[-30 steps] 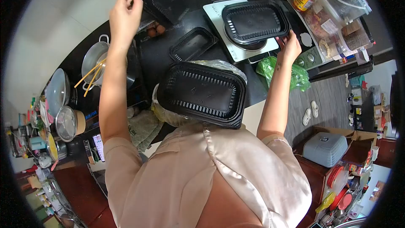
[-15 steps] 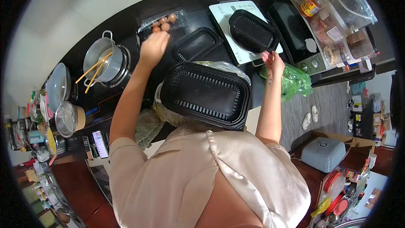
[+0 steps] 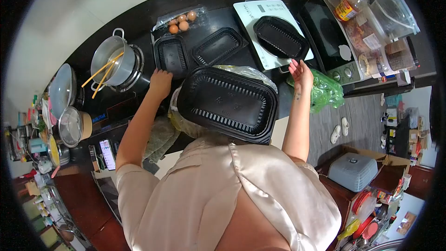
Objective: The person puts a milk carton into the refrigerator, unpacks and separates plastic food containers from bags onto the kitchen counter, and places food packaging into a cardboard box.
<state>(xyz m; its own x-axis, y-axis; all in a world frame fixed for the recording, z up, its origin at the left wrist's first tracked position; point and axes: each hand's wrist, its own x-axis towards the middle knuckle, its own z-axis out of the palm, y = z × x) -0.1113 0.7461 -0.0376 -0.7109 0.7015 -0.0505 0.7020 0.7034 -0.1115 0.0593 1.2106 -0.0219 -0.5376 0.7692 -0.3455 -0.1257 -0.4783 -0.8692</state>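
Observation:
My left hand (image 3: 160,84) has its fingers bent over the near edge of a small black plastic tray (image 3: 171,56) on the dark counter. A second black tray (image 3: 218,46) lies just right of it. My right hand (image 3: 302,74), fingers apart and palm turned up, is beside the near edge of another black tray (image 3: 281,36), which rests on a white flat appliance (image 3: 248,11). Between my arms, closest to my body, sits a stack of larger black trays (image 3: 227,103) partly in clear plastic wrapping. Several brown eggs (image 3: 184,26) lie in a clear carton behind the left tray.
On the left, a pot (image 3: 109,60) with wooden chopsticks (image 3: 103,72) stands on a burner. A microwave (image 3: 325,32) with clear containers on top is at the right, a green plastic bag (image 3: 325,90) below it. A phone (image 3: 107,155) lies at the lower left.
My left hand has drawn back toward my body from near the eggs to the near edge of the left tray, uncovering that tray. My right hand has barely moved.

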